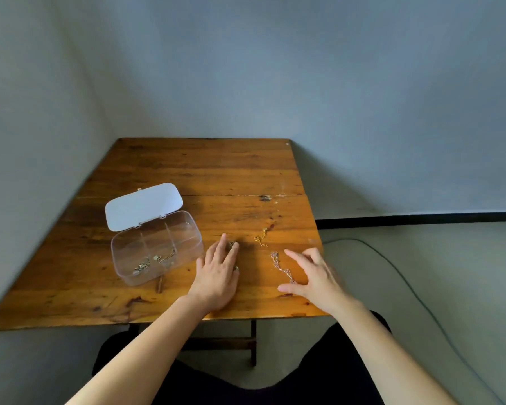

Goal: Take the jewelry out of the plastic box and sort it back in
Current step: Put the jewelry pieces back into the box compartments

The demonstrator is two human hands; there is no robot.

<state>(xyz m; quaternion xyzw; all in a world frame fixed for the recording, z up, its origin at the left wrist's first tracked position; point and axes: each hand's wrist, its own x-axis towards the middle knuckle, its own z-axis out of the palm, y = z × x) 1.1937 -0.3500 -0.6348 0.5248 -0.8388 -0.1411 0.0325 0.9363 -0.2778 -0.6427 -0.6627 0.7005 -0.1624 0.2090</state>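
A clear plastic box [158,247] with dividers stands on the wooden table [187,176] at the left, its white lid [143,206] folded back. Small gold pieces [154,263] lie in its near compartments. My left hand [218,273] rests flat on the table, fingers over a dark gold piece [232,245] that is partly hidden. A gold chain [261,239] lies further back. A pink chain [281,267] lies by my right hand [311,274], whose fingers are spread and curled just above it, thumb on the table.
The table's right edge runs close to my right hand. A grey cable [406,276] trails on the floor to the right. Walls stand behind and to the left of the table. A dark mark [159,283] lies on the wood near the box.
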